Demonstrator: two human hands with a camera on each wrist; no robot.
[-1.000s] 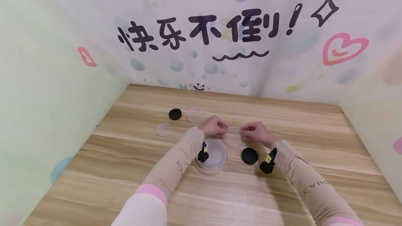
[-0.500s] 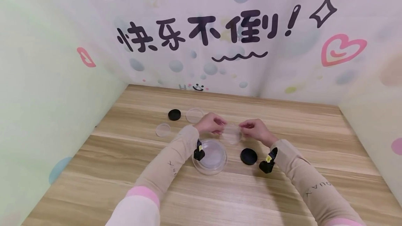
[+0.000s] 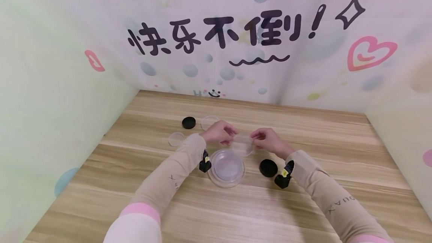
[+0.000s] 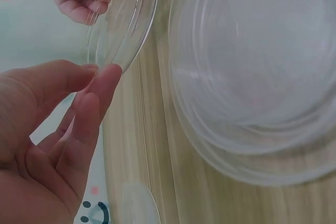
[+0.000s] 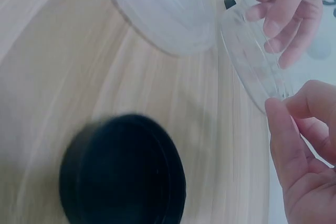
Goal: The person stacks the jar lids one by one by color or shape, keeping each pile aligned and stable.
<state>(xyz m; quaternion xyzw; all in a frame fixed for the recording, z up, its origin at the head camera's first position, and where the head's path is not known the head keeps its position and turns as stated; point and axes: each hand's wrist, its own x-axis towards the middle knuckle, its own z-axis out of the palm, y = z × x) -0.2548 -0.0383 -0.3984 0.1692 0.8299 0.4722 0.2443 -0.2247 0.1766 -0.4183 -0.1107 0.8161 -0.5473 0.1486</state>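
Note:
A clear, shallow petri dish (image 3: 243,146) is held up between my two hands, just beyond a stack of clear dishes (image 3: 227,166). My left hand (image 3: 219,133) pinches its rim between thumb and fingertips, as the left wrist view shows. On the opposite side, my right hand (image 3: 270,141) also pinches the rim with thumb and forefinger. Seen in the left wrist view, the petri dish (image 4: 123,30) is tilted up on edge. Below my right hand a round black lid (image 5: 123,177) lies on the table.
Behind my left hand, a smaller black lid (image 3: 188,123) and a clear round dish (image 3: 208,121) lie on the wooden table (image 3: 303,205). A small clear disc (image 3: 176,139) sits left of them. A printed cloth wall (image 3: 209,70) rises at the back.
Both hands have shifted left with the clear petri dish, toward the far side of the stack. The left forearm has swung left, uncovering more of that stack. The lids stay put.

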